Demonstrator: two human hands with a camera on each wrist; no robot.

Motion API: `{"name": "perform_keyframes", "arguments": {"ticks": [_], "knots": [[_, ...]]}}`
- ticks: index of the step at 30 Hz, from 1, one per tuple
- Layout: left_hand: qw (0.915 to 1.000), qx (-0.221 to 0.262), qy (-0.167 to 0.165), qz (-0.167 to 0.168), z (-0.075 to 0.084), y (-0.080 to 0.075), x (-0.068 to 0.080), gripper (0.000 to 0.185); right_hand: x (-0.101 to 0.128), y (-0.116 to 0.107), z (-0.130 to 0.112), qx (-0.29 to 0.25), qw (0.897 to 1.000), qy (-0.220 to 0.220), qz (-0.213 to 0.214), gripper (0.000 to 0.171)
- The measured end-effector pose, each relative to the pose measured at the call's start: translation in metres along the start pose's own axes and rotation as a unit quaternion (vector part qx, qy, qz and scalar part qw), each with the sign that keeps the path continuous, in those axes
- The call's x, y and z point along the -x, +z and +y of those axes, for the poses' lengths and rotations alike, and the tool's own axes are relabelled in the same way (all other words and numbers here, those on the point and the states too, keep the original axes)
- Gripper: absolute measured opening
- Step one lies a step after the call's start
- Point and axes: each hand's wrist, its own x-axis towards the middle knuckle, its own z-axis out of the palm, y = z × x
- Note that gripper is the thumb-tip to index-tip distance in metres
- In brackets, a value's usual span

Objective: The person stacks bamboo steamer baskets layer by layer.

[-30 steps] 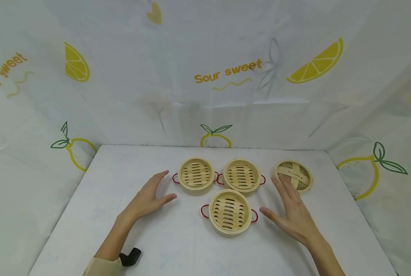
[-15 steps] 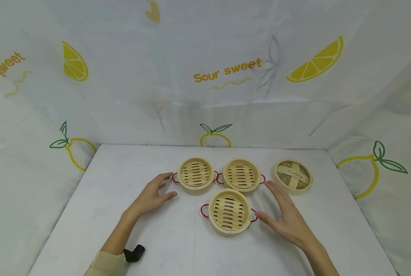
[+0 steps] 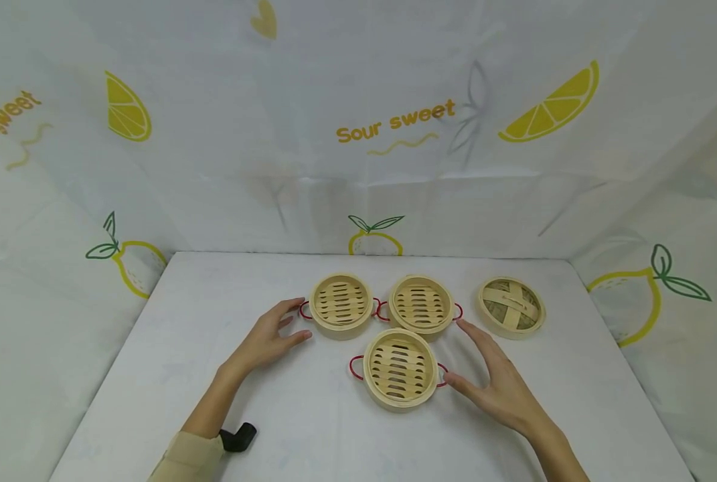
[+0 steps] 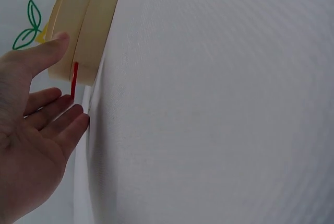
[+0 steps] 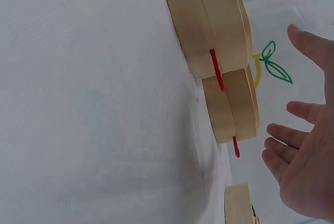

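Three round bamboo steamer baskets with slatted bottoms and red side handles lie on the white table. My left hand (image 3: pixel 268 340), fingers loosely bent, is beside the back left steamer basket (image 3: pixel 341 329); in the left wrist view its fingertips are at the red handle (image 4: pixel 74 80), and I cannot tell if they touch it. To the right, my right hand (image 3: pixel 503 388) has its fingers spread near the handles of the back right steamer basket (image 3: pixel 422 327) and the front steamer basket (image 3: pixel 399 402). It holds nothing. In the right wrist view a gap shows between that hand and the baskets.
A woven bamboo steamer lid (image 3: pixel 512 306) lies at the back right. Behind the table (image 3: pixel 310 428) hangs a white cloth (image 3: pixel 274 201) printed with lemons. A black angled object (image 3: pixel 239 438) sticks out by the left sleeve (image 3: pixel 189 458).
My left hand has moved slightly right, up to the back left basket's handle. The right hand has shifted left, away from the lid and toward the baskets. Baskets and lid stay in place.
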Motion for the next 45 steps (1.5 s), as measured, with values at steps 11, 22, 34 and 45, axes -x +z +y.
{"name": "perform_keyframes", "arguments": {"ticks": [11, 22, 34, 45], "knots": [[0.9997, 0.022, -0.010, -0.006, -0.002, 0.003, -0.007, 0.075, 0.003, 0.008, -0.005, -0.025, 0.999, -0.001, -0.021, 0.094], [0.9996, 0.029, 0.002, -0.002, 0.000, 0.008, -0.014, 0.079, 0.006, 0.019, -0.007, -0.002, 0.999, -0.025, -0.037, 0.099], [0.9991, 0.043, 0.002, 0.004, 0.001, 0.011, -0.015, 0.077, 0.005, 0.027, -0.011, -0.020, 0.998, -0.026, -0.061, 0.102], [0.9991, 0.042, -0.003, 0.003, -0.001, 0.012, -0.015, 0.076, 0.002, 0.036, -0.011, -0.022, 0.996, -0.037, -0.078, 0.110]]}}
